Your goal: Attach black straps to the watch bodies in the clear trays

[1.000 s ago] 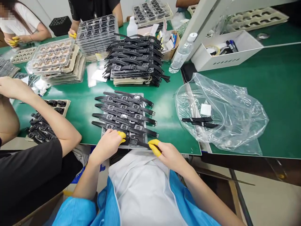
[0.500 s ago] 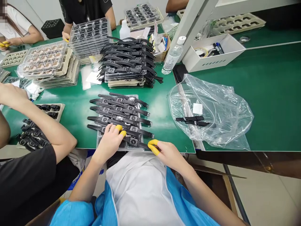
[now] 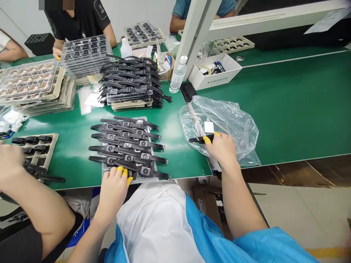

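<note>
My left hand (image 3: 116, 182), with yellow finger covers, rests at the near edge of a clear tray (image 3: 105, 168) bearing rows of black-strapped watches (image 3: 145, 170). Its fingers are curled down; what they may hold is hidden. Over the clear plastic bag (image 3: 244, 128), my right hand (image 3: 221, 146) has its thumb and fingers on the black straps (image 3: 196, 139) lying there. A small white square (image 3: 208, 127) sits just beyond those fingers.
Behind the tray rises a stack of strapped watches (image 3: 131, 78). A bottle (image 3: 178, 75) and white box (image 3: 215, 73) stand farther back. At left are stacked trays (image 3: 30, 82) and a co-worker's arm (image 3: 35, 197); another person (image 3: 79, 22) sits across.
My right hand has moved from the nearest watch's strap end to the straps on the bag. My left hand has come down to the tray's near edge. The view has shifted right.
</note>
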### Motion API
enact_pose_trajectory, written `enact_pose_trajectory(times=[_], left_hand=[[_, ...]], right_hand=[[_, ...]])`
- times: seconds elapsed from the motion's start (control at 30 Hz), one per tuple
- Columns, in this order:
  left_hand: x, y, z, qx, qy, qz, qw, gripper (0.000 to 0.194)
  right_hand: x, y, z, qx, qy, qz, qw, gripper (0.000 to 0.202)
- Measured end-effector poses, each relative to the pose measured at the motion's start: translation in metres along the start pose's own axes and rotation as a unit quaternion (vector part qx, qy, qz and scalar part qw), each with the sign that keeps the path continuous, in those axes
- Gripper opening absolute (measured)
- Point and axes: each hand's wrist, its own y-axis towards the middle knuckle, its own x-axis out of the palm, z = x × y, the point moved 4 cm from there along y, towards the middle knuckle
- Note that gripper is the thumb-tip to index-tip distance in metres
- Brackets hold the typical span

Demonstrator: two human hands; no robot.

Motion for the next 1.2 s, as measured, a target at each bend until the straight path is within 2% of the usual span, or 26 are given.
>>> enact_pose_trajectory(times=[0.1,0.23,0.33,0.4,0.5,0.57,0.63,0.7,0.8,0.87,0.93,1.03,1.13,1.2], left_hand=[[-0.003,0.006,0.003,-0.016,0.003,-0.030,0.999,0.021],[0.001,0.007,0.001,-0.008,-0.009,-0.030,0.999,0.014],[0.008,0.004,-0.002,-0.010,-0.020,-0.024,0.999,0.013],[0.012,0.002,-0.006,-0.013,-0.030,-0.028,0.999,0.012],[0.013,-0.002,-0.014,-0.016,-0.083,-0.035,0.996,0.014],[0.007,-0.006,-0.021,-0.029,-0.171,-0.021,0.985,0.011],[0.000,-0.009,-0.025,-0.065,-0.280,0.007,0.958,0.011],[-0.005,-0.011,-0.021,-0.109,-0.374,0.030,0.921,0.018],[-0.005,-0.008,0.002,-0.145,-0.465,0.042,0.872,0.022],[-0.004,-0.003,0.021,-0.116,-0.496,0.059,0.859,0.028],[-0.004,0.000,0.036,-0.055,-0.502,0.077,0.859,0.037],[-0.003,-0.004,0.045,0.012,-0.482,0.071,0.873,0.050],[0.001,-0.010,0.045,0.033,-0.462,0.047,0.885,0.048],[0.001,-0.012,0.044,0.041,-0.460,0.053,0.885,0.045]], right_hand=[[0.008,0.002,0.002,0.057,0.000,-0.013,0.998,0.052],[0.007,0.002,0.001,0.089,0.055,0.013,0.994,0.050],[-0.005,-0.002,-0.002,0.098,0.181,0.062,0.977,0.030],[-0.016,-0.009,-0.010,0.084,0.335,0.082,0.935,0.021],[-0.036,-0.028,-0.034,0.048,0.565,0.082,0.819,0.020],[-0.050,-0.045,-0.055,0.023,0.641,0.086,0.763,0.021],[-0.057,-0.065,-0.080,-0.007,0.691,0.038,0.722,0.027],[-0.053,-0.091,-0.109,-0.032,0.721,-0.098,0.685,0.035],[-0.035,-0.141,-0.149,-0.035,0.698,-0.304,0.648,0.041],[-0.023,-0.173,-0.170,-0.049,0.659,-0.419,0.622,0.048],[-0.015,-0.199,-0.183,-0.073,0.623,-0.501,0.596,0.055],[-0.007,-0.219,-0.189,-0.092,0.596,-0.555,0.574,0.059],[0.002,-0.222,-0.184,-0.082,0.589,-0.563,0.574,0.057],[0.009,-0.222,-0.179,-0.071,0.599,-0.555,0.573,0.056]])
